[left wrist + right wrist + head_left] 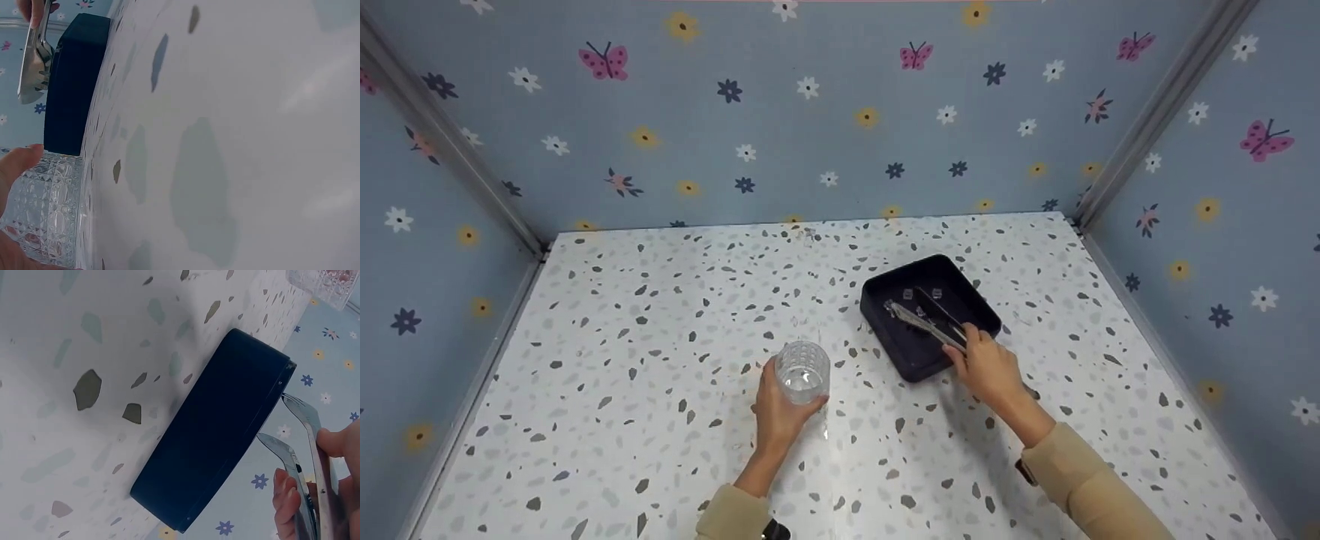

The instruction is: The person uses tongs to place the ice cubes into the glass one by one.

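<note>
My left hand (780, 421) is wrapped around the side of a clear, textured drinking glass (804, 364) that stands on the table. In the left wrist view, the thumb and fingers press against the patterned glass (42, 202). My right hand (991, 371) holds metal tongs (916, 321) by their arms, the tips spread apart and reaching into a dark square tray (889, 349). Several small clear cubes (937, 293) lie on the tray's floor around the tips. From the right wrist view, the tray wall (208, 433) hides the ends of the tongs (315, 455).
A white speckled tabletop (660, 375) lies under everything. Blue panels (840, 135) with flowers and butterflies enclose it at the back and both sides. The tray stands to the right of the glass, with a gap between them.
</note>
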{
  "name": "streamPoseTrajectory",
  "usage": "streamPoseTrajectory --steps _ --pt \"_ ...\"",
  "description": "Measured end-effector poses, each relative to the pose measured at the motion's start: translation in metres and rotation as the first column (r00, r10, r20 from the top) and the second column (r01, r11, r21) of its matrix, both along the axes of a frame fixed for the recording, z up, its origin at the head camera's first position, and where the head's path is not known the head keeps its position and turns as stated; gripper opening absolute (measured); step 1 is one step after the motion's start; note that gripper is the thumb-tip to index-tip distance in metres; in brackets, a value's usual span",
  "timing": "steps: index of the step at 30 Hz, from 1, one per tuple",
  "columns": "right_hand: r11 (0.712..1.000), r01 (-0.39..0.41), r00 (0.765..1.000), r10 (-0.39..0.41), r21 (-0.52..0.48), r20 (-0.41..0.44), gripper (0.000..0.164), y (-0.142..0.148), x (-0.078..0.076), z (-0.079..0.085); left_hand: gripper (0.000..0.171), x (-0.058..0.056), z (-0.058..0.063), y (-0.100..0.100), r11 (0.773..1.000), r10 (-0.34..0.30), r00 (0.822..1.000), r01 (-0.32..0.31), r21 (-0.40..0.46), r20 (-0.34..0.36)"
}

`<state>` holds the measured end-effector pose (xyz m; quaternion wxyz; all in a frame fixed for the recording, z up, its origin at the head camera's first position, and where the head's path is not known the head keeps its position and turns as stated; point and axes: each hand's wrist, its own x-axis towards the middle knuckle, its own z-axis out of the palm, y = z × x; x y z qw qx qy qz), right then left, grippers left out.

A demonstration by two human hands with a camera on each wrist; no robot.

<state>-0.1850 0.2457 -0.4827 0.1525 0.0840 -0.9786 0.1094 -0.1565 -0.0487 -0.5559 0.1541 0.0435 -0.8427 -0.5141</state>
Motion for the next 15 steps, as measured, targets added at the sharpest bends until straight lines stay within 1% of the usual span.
streamPoseTrajectory --steps 8,15 --pt "0.999 0.032 0.999 -0.032 0.008 -0.004 0.046 0.006 -0.014 0.002 0.097 -0.001 -0.001 0.009 0.999 -0.043 0.999 0.042 -0.023 -0.018" --pt "0.998 0.053 0.998 -0.053 0.019 -0.014 0.044 0.012 -0.024 -0.001 0.098 0.001 0.001 0.017 0.998 -0.058 0.998 0.058 -0.038 0.003"
